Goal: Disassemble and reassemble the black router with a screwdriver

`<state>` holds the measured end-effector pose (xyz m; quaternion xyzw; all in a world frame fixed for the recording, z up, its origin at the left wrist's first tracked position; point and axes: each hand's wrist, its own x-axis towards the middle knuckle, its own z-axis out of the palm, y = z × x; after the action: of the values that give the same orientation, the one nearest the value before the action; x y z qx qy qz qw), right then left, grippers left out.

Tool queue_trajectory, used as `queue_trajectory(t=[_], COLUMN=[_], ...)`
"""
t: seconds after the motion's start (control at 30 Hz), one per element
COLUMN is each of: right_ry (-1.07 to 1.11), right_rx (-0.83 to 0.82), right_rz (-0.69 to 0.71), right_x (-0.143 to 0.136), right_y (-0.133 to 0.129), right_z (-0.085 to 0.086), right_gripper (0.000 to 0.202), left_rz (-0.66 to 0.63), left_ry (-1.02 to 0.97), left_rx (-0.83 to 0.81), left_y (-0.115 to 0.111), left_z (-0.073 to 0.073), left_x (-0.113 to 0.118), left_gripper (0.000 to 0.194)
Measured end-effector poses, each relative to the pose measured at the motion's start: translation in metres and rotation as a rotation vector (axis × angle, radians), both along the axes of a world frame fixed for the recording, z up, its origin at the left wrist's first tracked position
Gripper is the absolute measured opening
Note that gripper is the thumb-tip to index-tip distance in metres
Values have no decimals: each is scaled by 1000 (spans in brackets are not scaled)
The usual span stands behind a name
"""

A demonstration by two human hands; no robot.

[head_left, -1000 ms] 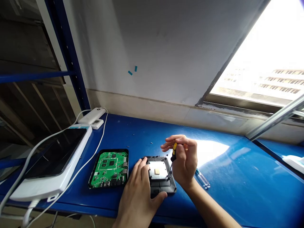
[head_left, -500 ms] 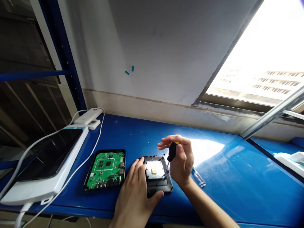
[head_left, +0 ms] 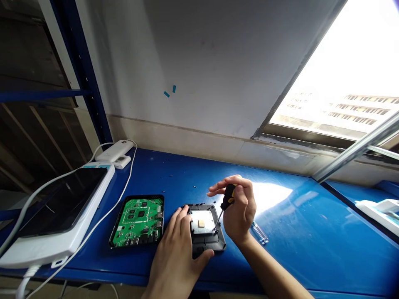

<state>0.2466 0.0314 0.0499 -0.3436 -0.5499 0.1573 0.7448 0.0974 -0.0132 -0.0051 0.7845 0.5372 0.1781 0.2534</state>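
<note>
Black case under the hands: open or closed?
Open. The black case has no cover on: its metal plate lies bare, and the green circuit board sits apart beside it.

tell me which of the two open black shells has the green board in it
The left shell, lying apart from both hands; the one under the left hand holds a silver plate instead.

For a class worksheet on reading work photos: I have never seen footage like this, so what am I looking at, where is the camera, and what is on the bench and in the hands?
The camera sits on a person's head, looking down at their own bare hands. The left hand steadies a dark open casing on the blue bench. The right hand holds a small screwdriver, tip at the casing's right edge. Beside it lies a green circuit board; further left, a white device with a dark screen.
</note>
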Motion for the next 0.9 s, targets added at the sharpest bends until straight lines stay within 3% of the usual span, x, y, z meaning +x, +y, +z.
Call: queue_trajectory(t=[0.13, 0.23, 0.37, 0.57, 0.7, 0.9], right_ry=[-133, -154, -63, -27, -84, -226], right_rx=[37, 19, -13, -58, -32, 6], right_rz=[-73, -137, -80, -55, -111, -177], right_x=[0, 0, 1, 2, 4, 6], right_y=[-1, -1, 3, 3, 2, 1], right_z=[1, 2, 3, 4, 2, 0], right_gripper=[5, 8, 2, 27, 30, 6], left_rz=[8, 21, 10, 12, 19, 27], left_ry=[1, 23, 37, -5, -14, -18], left_rx=[-23, -36, -12, 46, 45, 55], left_y=[-1, -1, 0, 0, 0, -1], left_z=[5, 10, 9, 1, 0, 1], left_x=[1, 2, 3, 0, 0, 1], left_gripper=[71, 70, 70, 65, 66, 62])
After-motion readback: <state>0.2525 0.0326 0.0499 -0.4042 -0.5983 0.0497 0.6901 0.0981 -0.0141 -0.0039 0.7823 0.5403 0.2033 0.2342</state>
